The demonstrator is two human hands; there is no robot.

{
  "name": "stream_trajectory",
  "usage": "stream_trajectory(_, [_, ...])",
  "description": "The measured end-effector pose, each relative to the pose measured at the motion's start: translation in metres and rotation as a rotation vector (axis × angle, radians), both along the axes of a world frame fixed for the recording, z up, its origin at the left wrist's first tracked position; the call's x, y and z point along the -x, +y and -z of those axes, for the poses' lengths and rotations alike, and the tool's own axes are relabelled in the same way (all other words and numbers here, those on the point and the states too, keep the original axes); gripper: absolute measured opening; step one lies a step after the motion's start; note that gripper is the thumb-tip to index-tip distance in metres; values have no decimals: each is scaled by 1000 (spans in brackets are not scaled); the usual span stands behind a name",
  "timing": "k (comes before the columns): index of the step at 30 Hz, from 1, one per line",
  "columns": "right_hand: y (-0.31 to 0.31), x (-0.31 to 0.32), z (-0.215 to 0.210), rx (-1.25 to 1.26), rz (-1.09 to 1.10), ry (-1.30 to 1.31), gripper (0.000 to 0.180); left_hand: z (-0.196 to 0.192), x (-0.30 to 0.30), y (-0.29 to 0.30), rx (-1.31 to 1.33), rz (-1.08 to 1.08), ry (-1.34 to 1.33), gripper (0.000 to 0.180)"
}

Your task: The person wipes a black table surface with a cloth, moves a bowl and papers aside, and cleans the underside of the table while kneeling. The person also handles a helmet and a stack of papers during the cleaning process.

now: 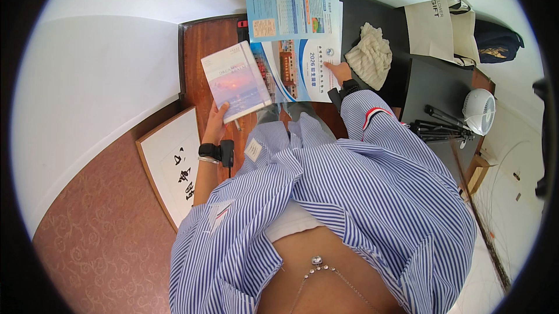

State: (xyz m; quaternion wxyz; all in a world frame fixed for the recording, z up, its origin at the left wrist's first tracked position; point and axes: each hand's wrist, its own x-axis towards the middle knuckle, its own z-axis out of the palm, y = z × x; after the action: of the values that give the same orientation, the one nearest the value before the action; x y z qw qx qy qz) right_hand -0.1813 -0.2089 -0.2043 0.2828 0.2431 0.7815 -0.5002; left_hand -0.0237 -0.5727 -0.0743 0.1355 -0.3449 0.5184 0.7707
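Note:
My left hand (pixel 216 121) is closed on the lower left corner of a notebook (pixel 237 84) with a white, pink and purple sky cover, which is held tilted. To its right lies a brochure (pixel 300 72) with blue curves and a photo of a reddish building. My right hand (pixel 339 73) grips the brochure's right edge, thumb or a finger on its face; the other fingers are partly hidden. A light blue printed leaflet (pixel 294 11) covers the brochure's far part. Beside my right hand sits a cream knitted hat (pixel 371 57).
A brown wooden table (pixel 198 52) and a black surface (pixel 399 75) bear these things. At right are a cream tote bag (pixel 431 32), a dark cap (pixel 498 43), a black tripod (pixel 439 128) and a white fan (pixel 479 111). A framed calligraphy piece (pixel 169 160) leans at left.

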Motion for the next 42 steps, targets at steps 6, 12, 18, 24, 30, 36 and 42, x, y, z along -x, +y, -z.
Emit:
stream_trajectory(6, [-3, -7, 3, 86, 66, 40, 41, 5, 6, 3, -37, 59, 43, 44])
stream_trajectory(12, [-2, -7, -16, 397, 168, -42, 51, 14, 20, 10, -78, 126, 54, 44])
stream_trajectory(18, [7, -5, -22, 694, 220, -188, 50, 7, 17, 11, -12, 87, 62, 45])
stream_trajectory(24, [7, -3, -21, 724, 204, -183, 42, -8, 18, 4, 17, 4, 51, 44])
stream_trajectory(30, [17, 3, -53, 692, 181, -40, 37, -19, 11, -10, -3, -91, 63, 40])
stream_trajectory(36, [44, -5, -86, 638, 145, 85, 36, -27, 3, -27, -25, -183, 89, 42])
stream_trajectory(42, [62, -14, -103, 607, 157, 101, 35, -31, 10, -27, -76, -171, 124, 42])
